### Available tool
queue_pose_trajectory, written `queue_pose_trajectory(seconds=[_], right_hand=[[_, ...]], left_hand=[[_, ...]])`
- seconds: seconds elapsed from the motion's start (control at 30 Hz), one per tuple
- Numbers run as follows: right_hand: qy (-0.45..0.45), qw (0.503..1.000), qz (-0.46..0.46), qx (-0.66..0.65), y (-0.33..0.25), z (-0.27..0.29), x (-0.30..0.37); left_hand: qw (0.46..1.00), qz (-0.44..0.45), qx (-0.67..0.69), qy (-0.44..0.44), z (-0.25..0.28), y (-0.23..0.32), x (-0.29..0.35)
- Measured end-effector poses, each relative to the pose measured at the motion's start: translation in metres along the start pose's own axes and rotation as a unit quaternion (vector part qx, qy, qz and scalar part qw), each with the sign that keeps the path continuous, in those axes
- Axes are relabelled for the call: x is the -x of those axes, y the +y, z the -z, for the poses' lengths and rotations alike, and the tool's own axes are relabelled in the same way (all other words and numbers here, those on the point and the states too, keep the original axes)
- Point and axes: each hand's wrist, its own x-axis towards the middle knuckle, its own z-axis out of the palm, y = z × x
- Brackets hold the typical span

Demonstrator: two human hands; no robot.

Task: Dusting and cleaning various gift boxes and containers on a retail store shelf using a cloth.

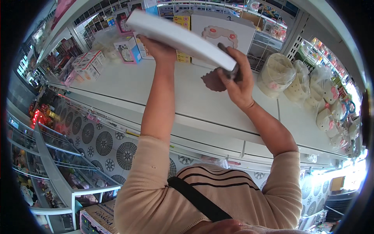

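A flat white box [179, 38] is held up at a tilt above the shelf, its left end higher than its right. My left hand [159, 50] grips it from below near the left end, fingers partly hidden behind it. At the lower right corner, my right hand [239, 80] is closed round a dark brown cloth [214, 80] with a wavy edge, which hangs below the box. The cloth also shows at the box corner between thumb and fingers. Behind stands a large white box [198, 29] with a pink scalloped frame picture, beside a yellow box [183, 56].
On the white shelf [128, 80], small boxed goods [89, 64] and a pink-and-blue box [127, 50] stand left. Cream baskets [274, 74] in plastic line the right side. A wire grid backs the shelf. A glass display case [50, 156] is at lower left, above patterned floor tiles.
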Motion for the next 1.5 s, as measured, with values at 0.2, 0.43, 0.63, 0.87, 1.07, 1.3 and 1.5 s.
queue_pose_trajectory(seconds=[0.2, 0.43, 0.63, 0.87, 1.07, 1.3, 1.5], right_hand=[[0.12, 0.946, -0.226, -0.198, 0.01, 0.019, -0.01], [0.11, 0.919, -0.327, -0.193, 0.045, 0.02, -0.007], [0.094, 0.926, -0.338, -0.14, 0.055, 0.014, -0.005], [0.172, 0.921, -0.316, -0.15, 0.064, 0.01, 0.001], [0.044, 0.906, -0.401, -0.129, 0.04, -0.008, 0.018], [0.037, 0.87, -0.445, -0.211, 0.05, -0.005, 0.019], [0.046, 0.882, -0.42, -0.209, 0.045, -0.002, 0.014]], left_hand=[[0.982, -0.023, -0.183, -0.042, -0.048, 0.01, 0.029], [0.98, -0.014, -0.196, -0.041, -0.045, 0.014, 0.033], [0.983, 0.005, -0.175, -0.048, -0.041, 0.014, 0.026], [0.98, -0.02, -0.199, 0.0, -0.052, -0.001, 0.034], [0.984, -0.022, -0.174, -0.027, -0.057, -0.005, 0.041], [0.98, -0.012, -0.199, -0.017, -0.061, -0.01, 0.042], [0.976, -0.044, -0.21, -0.026, -0.059, -0.006, 0.037]])
